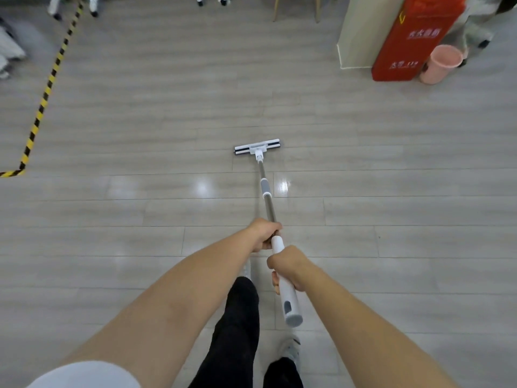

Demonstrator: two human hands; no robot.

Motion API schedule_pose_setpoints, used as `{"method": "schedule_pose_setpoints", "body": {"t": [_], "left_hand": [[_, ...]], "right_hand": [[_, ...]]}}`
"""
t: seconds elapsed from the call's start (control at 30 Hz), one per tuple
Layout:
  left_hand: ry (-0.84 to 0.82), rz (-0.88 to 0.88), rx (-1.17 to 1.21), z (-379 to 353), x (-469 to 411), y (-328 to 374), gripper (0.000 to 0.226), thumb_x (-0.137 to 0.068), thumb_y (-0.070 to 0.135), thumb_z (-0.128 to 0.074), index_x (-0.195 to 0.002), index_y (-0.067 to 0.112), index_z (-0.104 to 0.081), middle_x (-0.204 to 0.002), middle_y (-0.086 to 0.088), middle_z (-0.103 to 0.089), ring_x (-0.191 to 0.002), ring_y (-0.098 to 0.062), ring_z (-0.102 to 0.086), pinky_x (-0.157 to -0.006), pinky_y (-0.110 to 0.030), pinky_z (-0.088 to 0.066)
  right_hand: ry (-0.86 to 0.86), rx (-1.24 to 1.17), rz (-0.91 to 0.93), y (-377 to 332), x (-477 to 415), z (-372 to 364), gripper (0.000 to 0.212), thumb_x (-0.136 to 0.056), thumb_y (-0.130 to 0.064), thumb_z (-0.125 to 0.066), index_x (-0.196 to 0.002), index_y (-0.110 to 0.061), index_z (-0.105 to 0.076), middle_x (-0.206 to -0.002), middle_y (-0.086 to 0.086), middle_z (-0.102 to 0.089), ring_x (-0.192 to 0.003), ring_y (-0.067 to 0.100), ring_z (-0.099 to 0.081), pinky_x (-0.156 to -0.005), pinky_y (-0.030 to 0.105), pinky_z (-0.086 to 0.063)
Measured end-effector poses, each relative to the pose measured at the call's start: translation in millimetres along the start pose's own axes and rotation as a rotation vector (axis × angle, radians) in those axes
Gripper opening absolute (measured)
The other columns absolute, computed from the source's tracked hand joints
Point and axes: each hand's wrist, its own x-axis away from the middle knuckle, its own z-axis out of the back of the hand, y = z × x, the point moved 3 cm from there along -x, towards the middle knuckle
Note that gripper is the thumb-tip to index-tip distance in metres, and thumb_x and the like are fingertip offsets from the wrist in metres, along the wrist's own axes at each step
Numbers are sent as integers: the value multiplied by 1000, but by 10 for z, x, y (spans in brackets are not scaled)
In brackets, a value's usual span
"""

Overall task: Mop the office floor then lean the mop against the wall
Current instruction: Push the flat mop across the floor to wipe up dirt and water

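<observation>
A flat mop with a white and black head [256, 147] rests on the grey plank floor [140, 121] ahead of me. Its metal pole [268, 204] runs back to a white handle. My left hand [264, 233] grips the pole where the metal meets the white handle. My right hand [288, 266] grips the white handle lower down, with the grey end cap [293, 319] sticking out behind it. The mop head lies flat, slightly turned.
Yellow-black tape [46, 93] marks the floor at the left. A red box [405, 40], a pink bucket [440, 64] and a beige pillar base [361, 32] stand at the far right. Chair wheels and legs line the far edge. My legs are below.
</observation>
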Motion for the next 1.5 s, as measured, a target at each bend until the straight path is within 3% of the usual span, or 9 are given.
{"method": "schedule_pose_setpoints", "body": {"t": [0.13,0.2,0.3,0.43,0.63,0.87,1.13,1.3,1.5], "left_hand": [[-54,-5,-82,181,-418,649,10,-89,14,-67,-87,6,-61,-77,-8,-62,-69,-21,-65,-65,-32,-61],[-78,-19,-124,310,-622,1039,13,-87,14,-70,-91,5,-61,-78,-8,-63,-65,-18,-65,-55,-28,-58],[-102,-25,-129,516,-940,1685,16,-86,13,-71,-94,3,-61,-77,-8,-62,-65,-18,-65,-56,-29,-60],[-117,-6,-118,850,-1405,2561,15,-87,12,-70,-95,3,-61,-75,-9,-60,-65,-20,-64,-66,-34,-62],[-103,33,-12,1191,-1892,3798,9,-92,12,-63,-90,6,-57,-73,-8,-57,-63,-20,-61,-58,-32,-56],[-55,127,259,1640,-2486,5034,26,-98,0,-42,-73,9,-42,-42,-4,-43,-28,-14,-42,-34,-18,-41],[-29,109,72,1695,-2938,6074,40,-100,6,-37,-61,7,-45,-37,-7,-45,-34,-17,-46,-50,-28,-43],[-10,112,56,1896,-3278,6694,30,-96,0,-34,-69,8,-43,-43,-6,-42,-31,-16,-42,-38,-21,-41],[-30,105,5,2047,-3769,7341,25,-94,-1,-33,-74,7,-45,-48,-9,-46,-36,-18,-47,-43,-25,-45]], "right_hand": [[15,83,-19,-637,-420,188,22,-76,2,-56,-93,-8,-48,-80,21,-66,-65,33,-63,-72,49,-63],[22,78,-33,-1022,-621,307,23,-76,3,-57,-96,-5,-49,-72,19,-64,-59,32,-61,-65,47,-63],[5,36,-40,-1702,-869,488,24,-86,0,-53,-110,-1,-49,-58,14,-56,-43,25,-53,-48,34,-52],[-14,6,-47,-2669,-1166,654,27,-88,-1,-54,-114,1,-49,-60,14,-55,-41,23,-52,-45,32,-50],[-50,-71,-35,-3934,-1633,974,28,-87,1,-56,-114,3,-51,-58,13,-54,-40,23,-51,-47,32,-50],[-530,-428,-231,-5230,-1873,1179,31,-91,5,-63,-117,-1,-46,-65,13,-54,-52,23,-56,-59,37,-59],[-493,-378,-252,-6188,-2267,1649,24,-90,6,-61,-109,-3,-48,-64,11,-52,-51,22,-53,-56,35,-57],[-486,-381,-200,-6811,-2589,1810,22,-86,4,-62,-103,-3,-50,-61,12,-53,-49,23,-53,-53,34,-54],[-474,-335,-144,-7475,-2995,2034,11,-89,6,-57,-91,-3,-51,-60,13,-50,-48,23,-51,-52,33,-54]]}}
